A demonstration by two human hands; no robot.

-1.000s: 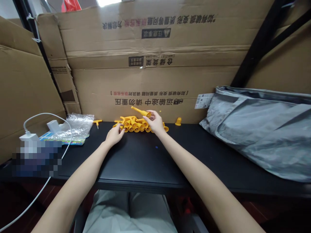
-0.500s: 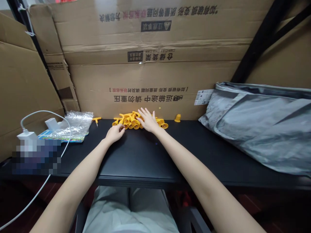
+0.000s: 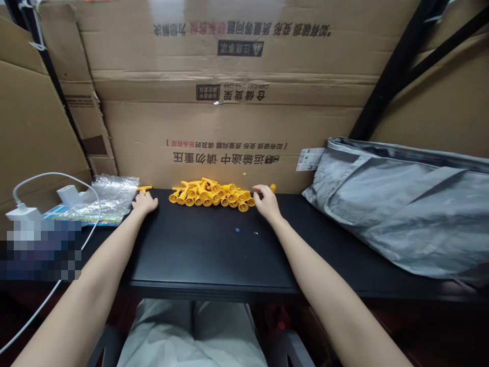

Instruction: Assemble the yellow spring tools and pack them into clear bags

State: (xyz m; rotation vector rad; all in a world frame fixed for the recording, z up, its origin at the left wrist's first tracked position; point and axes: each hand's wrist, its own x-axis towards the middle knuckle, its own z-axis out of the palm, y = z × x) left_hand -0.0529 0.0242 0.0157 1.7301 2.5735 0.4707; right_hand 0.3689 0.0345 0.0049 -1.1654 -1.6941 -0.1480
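Note:
A heap of yellow plastic pieces (image 3: 208,195) lies along the back of the black table. They have flared, cup-like ends facing me, with small metal-looking bits inside. At the left, my left hand (image 3: 145,203) rests low over the table with its fingers loosely apart, just in front of a separate yellow T-shaped piece (image 3: 144,188). Its fingers partly cover that piece's lower part. My right hand (image 3: 268,203) stands at the heap's right end, fingers bent and thumb apart, holding nothing I can see. Behind it, another yellow piece (image 3: 272,188) is partly hidden.
Clear plastic wrap (image 3: 114,196) lies on a colourful flat package at the left, beside a white charger (image 3: 23,214) and its cable. A grey bag (image 3: 401,209) fills the right side. Printed cardboard (image 3: 225,122) stands behind the table (image 3: 202,250).
My left hand has moved left from the heap to the lone T-shaped piece. My right hand has come off the heap's top and moved right, to its end. The view has shifted slightly.

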